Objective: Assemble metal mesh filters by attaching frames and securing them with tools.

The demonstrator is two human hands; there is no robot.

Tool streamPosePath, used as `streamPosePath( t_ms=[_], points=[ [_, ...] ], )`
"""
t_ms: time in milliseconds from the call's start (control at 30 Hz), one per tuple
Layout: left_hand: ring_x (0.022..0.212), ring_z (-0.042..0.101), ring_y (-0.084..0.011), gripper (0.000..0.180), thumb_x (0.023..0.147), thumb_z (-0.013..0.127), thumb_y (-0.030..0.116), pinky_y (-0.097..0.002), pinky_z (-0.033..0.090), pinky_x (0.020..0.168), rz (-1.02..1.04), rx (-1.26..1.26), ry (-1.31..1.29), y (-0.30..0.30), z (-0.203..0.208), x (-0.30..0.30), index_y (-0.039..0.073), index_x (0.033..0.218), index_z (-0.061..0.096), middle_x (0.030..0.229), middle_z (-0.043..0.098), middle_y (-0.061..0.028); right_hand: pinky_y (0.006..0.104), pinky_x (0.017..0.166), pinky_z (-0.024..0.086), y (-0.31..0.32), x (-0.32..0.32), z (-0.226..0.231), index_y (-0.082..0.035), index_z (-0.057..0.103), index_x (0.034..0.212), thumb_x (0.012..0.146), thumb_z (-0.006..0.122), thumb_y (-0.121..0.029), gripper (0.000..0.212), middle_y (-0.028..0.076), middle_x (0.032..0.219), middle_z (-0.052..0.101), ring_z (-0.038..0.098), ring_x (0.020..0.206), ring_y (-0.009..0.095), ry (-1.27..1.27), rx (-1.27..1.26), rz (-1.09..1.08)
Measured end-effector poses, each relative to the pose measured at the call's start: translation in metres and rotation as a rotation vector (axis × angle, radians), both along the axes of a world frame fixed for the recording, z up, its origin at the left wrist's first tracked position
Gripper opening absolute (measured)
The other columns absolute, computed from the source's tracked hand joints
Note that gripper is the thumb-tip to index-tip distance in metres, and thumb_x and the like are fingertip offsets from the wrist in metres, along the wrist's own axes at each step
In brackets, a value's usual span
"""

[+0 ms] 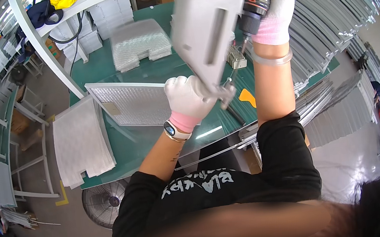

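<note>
Across the middle, a green surface (131,147). Along the right, a long bank of thin pale metal strips (329,9), laid side by side in rows. High in the centre, close to the camera and blurred, a pale grey metal piece (206,25), tilted and raised above the surface, with a long slot in its face. At the left edge of the surface, a stack of white sheets (77,138); just beside it, a framed mesh panel (140,106), partly behind the left wrist. Farther back, a pile of shiny crinkled sheets (139,41). Below the near edge, a round black fan (103,204).

Right hand (281,6), in a white glove with a pink cuff: fingers curled around a dark power tool (253,14), nose pointing down, next to the grey piece. Left hand (187,97), gloved alike: fingers folded closed on the lower end of the grey piece, exact contact blurred. Between the forearms, on the surface, small silver blocks (236,59) and a yellow flat piece (247,97). On the left wrist, a pale watch (170,129).
</note>
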State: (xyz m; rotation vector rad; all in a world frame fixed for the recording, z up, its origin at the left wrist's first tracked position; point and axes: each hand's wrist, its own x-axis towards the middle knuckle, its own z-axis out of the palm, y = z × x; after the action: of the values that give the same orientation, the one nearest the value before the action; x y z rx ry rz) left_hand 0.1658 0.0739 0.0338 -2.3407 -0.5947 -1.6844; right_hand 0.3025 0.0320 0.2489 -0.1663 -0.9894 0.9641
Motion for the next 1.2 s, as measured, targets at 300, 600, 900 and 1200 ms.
streamPosePath(
  t_ms=[300,600,900,1200],
  points=[
    [0.057,0.054,-0.0234,0.014,0.070,0.070,0.020,-0.0367,0.036,0.061,-0.083,-0.239,0.124,-0.006,0.009,-0.008,0.011,0.069,0.059,0.059,0.054,-0.0020,0.0216,0.046,0.041,0.009,-0.026,-0.001,-0.015,0.058,0.109,0.096,0.060,-0.036,0.025,-0.001,0.072,0.060,0.052,0.052,0.009,-0.137,-0.072,-0.412],
    [0.065,0.055,-0.0207,0.013,0.064,0.073,0.021,-0.0387,0.036,0.067,-0.074,-0.105,0.040,0.001,0.001,-0.005,0.015,0.074,0.067,0.075,0.063,0.0005,0.0208,0.046,0.036,0.072,0.007,-0.021,-0.013,0.055,0.097,0.095,0.061,-0.033,0.021,-0.001,0.071,0.056,0.049,0.054,0.008,-0.323,0.483,0.297],
    [0.059,0.056,-0.0204,0.014,0.067,0.072,0.020,-0.0400,0.036,0.061,-0.151,-0.133,0.042,0.002,0.004,-0.005,0.014,0.079,0.067,0.067,0.060,-0.0005,0.0270,0.050,0.045,0.036,-0.015,-0.025,-0.005,0.052,0.091,0.095,0.054,-0.031,0.027,0.007,0.073,0.057,0.052,0.055,0.014,-0.456,0.047,-0.167],
    [0.057,0.050,-0.0231,0.014,0.065,0.073,0.013,-0.0357,0.039,0.055,-0.251,-0.113,-0.117,-0.002,0.000,-0.007,0.012,0.076,0.065,0.062,0.053,-0.0015,0.0197,0.043,0.034,0.048,-0.043,-0.058,-0.001,0.045,0.129,0.091,0.061,-0.046,0.061,0.003,0.067,0.050,0.043,0.048,0.006,-0.453,0.061,0.081]
  ],
)
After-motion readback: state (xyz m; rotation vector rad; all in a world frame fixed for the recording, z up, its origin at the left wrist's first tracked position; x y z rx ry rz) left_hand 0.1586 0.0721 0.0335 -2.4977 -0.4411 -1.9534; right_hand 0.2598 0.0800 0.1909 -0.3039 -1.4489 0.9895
